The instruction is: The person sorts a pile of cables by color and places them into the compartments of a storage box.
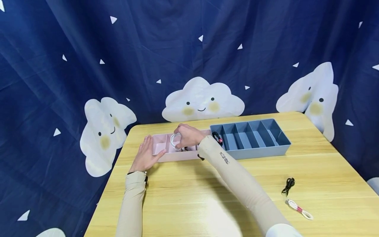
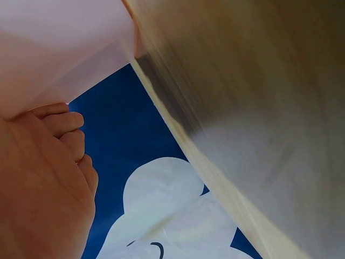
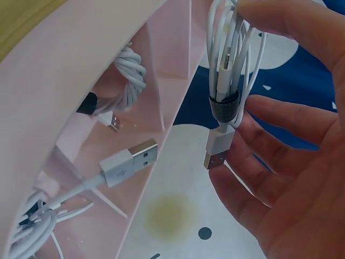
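My right hand (image 1: 188, 135) pinches a coiled white USB cable (image 1: 175, 141) over the pink divided box (image 1: 177, 156). In the right wrist view that cable (image 3: 223, 75) has a black strap round its middle, and its USB plug points down. Below it, other white cables (image 3: 129, 75) lie in the box's compartments, one with its plug sticking out. My left hand (image 1: 145, 155) rests against the box's left end, its fingers straight and its thumb at the front rim. In the left wrist view the left hand (image 2: 48, 178) touches the pink wall (image 2: 64, 59).
A blue-grey divided box (image 1: 254, 153) stands directly right of the pink one, with a black cable (image 1: 217, 138) in its leftmost compartment. On the table (image 1: 183, 197), a black cable (image 1: 288, 186) and a white cable with a red tie (image 1: 299, 209) lie at the right. A curtain (image 1: 165, 39) hangs behind.
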Tool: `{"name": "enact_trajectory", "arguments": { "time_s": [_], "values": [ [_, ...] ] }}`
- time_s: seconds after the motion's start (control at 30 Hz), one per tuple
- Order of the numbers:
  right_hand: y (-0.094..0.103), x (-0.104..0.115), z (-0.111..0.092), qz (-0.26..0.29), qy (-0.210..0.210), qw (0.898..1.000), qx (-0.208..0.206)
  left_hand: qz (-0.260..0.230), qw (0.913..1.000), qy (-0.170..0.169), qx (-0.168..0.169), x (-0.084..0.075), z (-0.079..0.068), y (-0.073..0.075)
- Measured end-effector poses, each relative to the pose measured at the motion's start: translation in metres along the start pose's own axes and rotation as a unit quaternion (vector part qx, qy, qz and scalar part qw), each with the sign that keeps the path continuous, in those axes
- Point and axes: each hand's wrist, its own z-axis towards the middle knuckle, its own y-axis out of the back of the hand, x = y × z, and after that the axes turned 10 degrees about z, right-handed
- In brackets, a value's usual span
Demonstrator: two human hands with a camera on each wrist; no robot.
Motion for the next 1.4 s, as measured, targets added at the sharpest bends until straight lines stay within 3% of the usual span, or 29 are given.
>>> {"name": "enact_trajectory", "arguments": {
  "time_s": [0.53, 1.4],
  "values": [
    [-0.007, 0.003, 0.010, -0.016, 0.022, 1.000, 0.005, -0.005, 1.0000, 0.004, 0.004, 0.002, 0.001, -0.002],
    [-0.016, 0.001, 0.017, -0.018, 0.010, 1.000, 0.005, -0.001, 1.0000, 0.002, 0.003, 0.001, 0.002, -0.001]
  ]
}}
